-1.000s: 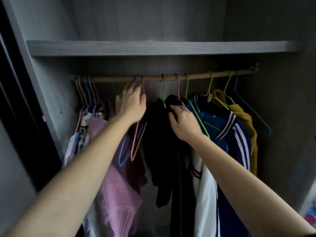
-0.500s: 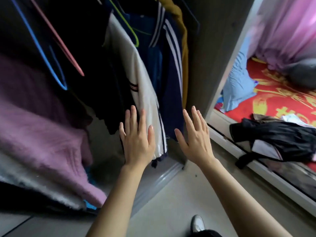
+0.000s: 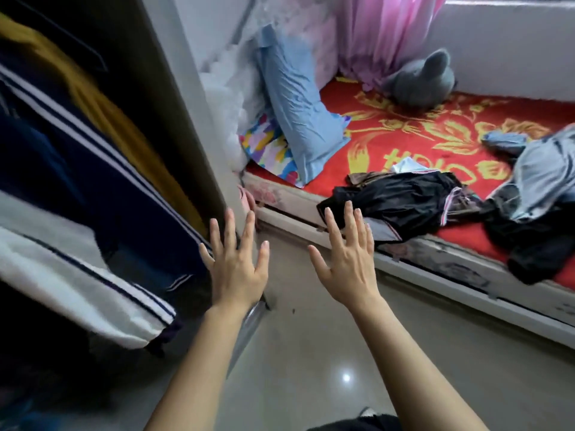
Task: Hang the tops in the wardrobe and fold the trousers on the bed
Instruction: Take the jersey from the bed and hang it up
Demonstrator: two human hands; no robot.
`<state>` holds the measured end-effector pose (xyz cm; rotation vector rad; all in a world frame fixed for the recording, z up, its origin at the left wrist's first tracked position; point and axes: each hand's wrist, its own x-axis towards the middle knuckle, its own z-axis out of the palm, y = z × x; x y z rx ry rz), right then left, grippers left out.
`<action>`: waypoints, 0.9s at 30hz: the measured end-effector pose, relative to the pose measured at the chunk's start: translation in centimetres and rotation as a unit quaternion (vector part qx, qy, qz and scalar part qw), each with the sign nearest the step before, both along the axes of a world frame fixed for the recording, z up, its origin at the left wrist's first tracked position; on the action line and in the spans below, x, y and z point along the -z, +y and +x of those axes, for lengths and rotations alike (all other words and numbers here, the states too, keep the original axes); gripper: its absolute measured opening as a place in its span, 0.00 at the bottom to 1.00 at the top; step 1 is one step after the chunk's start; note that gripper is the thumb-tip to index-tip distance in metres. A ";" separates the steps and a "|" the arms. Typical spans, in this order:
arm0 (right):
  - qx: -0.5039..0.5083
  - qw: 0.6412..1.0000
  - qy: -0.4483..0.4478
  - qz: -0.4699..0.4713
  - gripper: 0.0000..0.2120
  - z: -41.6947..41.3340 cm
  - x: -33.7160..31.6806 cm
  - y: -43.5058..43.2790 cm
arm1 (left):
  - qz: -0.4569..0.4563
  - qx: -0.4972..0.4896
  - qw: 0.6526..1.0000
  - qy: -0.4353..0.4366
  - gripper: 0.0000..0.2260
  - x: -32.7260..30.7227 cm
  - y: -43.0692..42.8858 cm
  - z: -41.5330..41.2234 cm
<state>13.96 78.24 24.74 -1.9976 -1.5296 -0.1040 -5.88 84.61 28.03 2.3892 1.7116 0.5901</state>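
No legible txt or labels anywhere.

Both hands are held out empty, palms down, fingers spread. The left hand (image 3: 238, 265) hovers in front of the wardrobe (image 3: 183, 98) edge; just left of its fingers (image 3: 231, 227) hang a navy striped top (image 3: 93, 169) and a mustard top (image 3: 102, 110). Beyond the right hand (image 3: 347, 259), its fingers (image 3: 350, 219) overlapping them in view, black trousers (image 3: 401, 200) lie crumpled on the bed (image 3: 413, 132). Farther right lies a grey-blue garment (image 3: 541, 178), and a blue pillow (image 3: 298, 110) leans beyond.

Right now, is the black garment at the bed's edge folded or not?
Not folded. The black garment lies crumpled in a heap, overhanging the bed edge.
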 end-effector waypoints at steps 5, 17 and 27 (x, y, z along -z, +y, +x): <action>0.074 0.997 0.030 -0.024 0.37 13.2 1.4 -1.8 | -0.034 0.054 0.998 0.023 0.29 1.9 0.7 13.1; 0.113 0.977 0.080 -0.160 0.37 31.3 8.7 3.4 | -0.117 0.138 0.977 0.110 0.30 8.2 10.8 32.3; 0.231 0.913 0.108 -0.318 0.38 49.1 15.6 10.7 | -0.201 0.262 0.932 0.147 0.31 16.2 25.1 51.9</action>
